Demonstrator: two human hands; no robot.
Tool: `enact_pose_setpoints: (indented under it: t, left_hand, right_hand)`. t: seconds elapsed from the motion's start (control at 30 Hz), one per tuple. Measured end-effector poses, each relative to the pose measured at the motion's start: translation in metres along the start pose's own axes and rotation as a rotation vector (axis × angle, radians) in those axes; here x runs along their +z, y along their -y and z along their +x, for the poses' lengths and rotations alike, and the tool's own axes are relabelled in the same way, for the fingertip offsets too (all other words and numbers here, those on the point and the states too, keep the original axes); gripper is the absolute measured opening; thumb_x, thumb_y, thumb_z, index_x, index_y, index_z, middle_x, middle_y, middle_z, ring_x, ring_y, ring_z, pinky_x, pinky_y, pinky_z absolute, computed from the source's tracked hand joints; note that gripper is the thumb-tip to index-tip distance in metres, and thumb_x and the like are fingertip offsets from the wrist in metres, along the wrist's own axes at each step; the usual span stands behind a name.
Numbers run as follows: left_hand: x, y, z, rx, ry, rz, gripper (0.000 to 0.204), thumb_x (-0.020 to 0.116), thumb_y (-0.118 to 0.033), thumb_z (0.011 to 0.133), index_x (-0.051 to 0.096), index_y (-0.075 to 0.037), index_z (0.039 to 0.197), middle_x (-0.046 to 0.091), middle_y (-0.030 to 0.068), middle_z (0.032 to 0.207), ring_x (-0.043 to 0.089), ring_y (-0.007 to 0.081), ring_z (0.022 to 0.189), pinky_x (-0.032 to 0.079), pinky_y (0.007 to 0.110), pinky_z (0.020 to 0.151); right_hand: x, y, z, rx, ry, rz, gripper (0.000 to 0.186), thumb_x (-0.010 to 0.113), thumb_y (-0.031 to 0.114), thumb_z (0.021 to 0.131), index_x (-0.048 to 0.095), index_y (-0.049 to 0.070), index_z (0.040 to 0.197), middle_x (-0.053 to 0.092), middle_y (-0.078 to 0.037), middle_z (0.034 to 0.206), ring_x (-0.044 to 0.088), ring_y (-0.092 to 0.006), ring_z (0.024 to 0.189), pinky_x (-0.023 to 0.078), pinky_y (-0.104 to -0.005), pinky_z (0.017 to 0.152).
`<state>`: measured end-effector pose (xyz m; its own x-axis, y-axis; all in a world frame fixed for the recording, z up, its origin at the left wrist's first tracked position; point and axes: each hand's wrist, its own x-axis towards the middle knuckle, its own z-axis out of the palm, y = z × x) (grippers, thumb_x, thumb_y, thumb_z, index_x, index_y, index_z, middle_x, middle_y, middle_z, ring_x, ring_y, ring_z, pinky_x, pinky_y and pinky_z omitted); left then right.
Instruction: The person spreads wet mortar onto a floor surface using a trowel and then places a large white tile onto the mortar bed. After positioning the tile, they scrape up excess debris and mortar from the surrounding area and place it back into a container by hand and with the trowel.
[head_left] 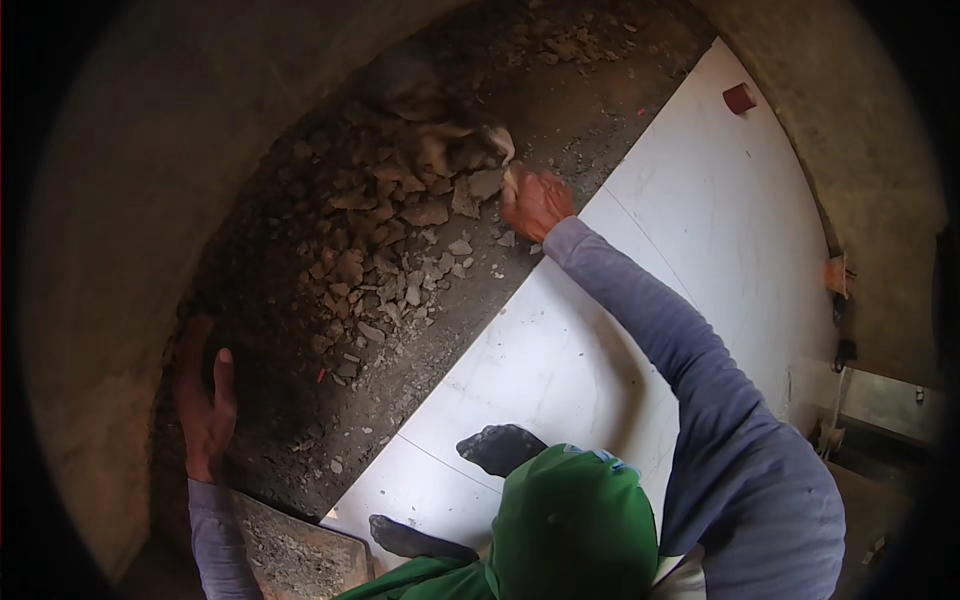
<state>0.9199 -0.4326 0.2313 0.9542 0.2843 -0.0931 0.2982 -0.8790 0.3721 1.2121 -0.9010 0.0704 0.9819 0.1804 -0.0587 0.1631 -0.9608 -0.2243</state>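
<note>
My right hand is closed on the near end of a pale brown, cloth-like piece. Motion blurs that piece, so its exact kind is unclear. It lies over a heap of broken mortar chips and rubble on a strip of dark, bare ground. At the far left my left hand is by the foot of the wall, thumb spread away from the fingers. Shadow partly covers its fingertips, and nothing shows in its grasp.
Large white tiles border the ground strip, my dark-covered feet on them. A dark red cylinder lies at their far end. Bare walls curve around. A grit-covered board sits at lower left, a metal box at right.
</note>
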Motion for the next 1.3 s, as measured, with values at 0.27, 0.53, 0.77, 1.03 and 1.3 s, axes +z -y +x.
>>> enact_pose_setpoints:
  t: [0.27,0.53,0.77,1.03,1.3]
  left_hand:
    - [-0.027,0.110,-0.158,-0.277,0.281,0.131,0.041,0.061,-0.028,0.111,0.073,0.007,0.129,0.076,0.0301,0.126,0.072,0.0406,0.125,0.054,0.047,0.110]
    - [0.020,0.177,-0.384,-0.887,0.176,0.294,0.036,0.066,-0.029,0.110,0.070,0.001,0.092,0.062,0.0132,0.071,0.062,0.0302,0.071,0.052,0.048,0.071]
    - [0.061,0.131,-0.238,-0.998,0.146,0.055,0.058,0.064,-0.038,0.112,0.066,0.005,0.073,0.054,0.0093,0.063,0.051,0.0181,0.064,0.042,0.041,0.062]
    - [-0.012,0.097,-0.020,-0.302,-0.176,-0.372,0.056,0.061,-0.044,0.113,0.074,0.008,0.096,0.070,0.0168,0.078,0.062,0.0260,0.074,0.049,0.041,0.071]
    - [0.005,-0.009,0.155,-0.014,0.223,-0.232,0.028,0.061,-0.022,0.110,0.075,0.001,0.120,0.078,0.0176,0.100,0.073,0.0267,0.087,0.056,0.042,0.085]
  right_hand:
    - [-0.056,-0.184,0.156,0.410,-0.155,0.004,0.048,0.080,0.035,0.090,0.074,0.006,0.127,0.079,-0.022,0.124,0.076,-0.0379,0.119,0.060,-0.0495,0.100]
    - [0.006,-0.167,0.182,0.222,-0.110,0.106,0.046,0.076,0.028,0.091,0.073,0.003,0.129,0.077,-0.027,0.121,0.074,-0.0466,0.115,0.059,-0.0560,0.102]
    - [-0.097,-0.083,0.076,-0.291,0.020,-0.035,0.054,0.067,0.022,0.092,0.064,0.007,0.143,0.074,-0.027,0.120,0.071,-0.0488,0.112,0.059,-0.0557,0.098]
    - [-0.285,-0.093,0.077,0.076,0.257,-0.303,0.036,0.067,0.026,0.092,0.069,0.002,0.119,0.076,-0.029,0.101,0.074,-0.0484,0.099,0.058,-0.0599,0.091]
    - [-0.200,-0.173,0.117,0.478,0.019,-0.106,0.037,0.070,0.033,0.091,0.077,0.004,0.113,0.078,-0.027,0.112,0.075,-0.0450,0.110,0.057,-0.0544,0.100]
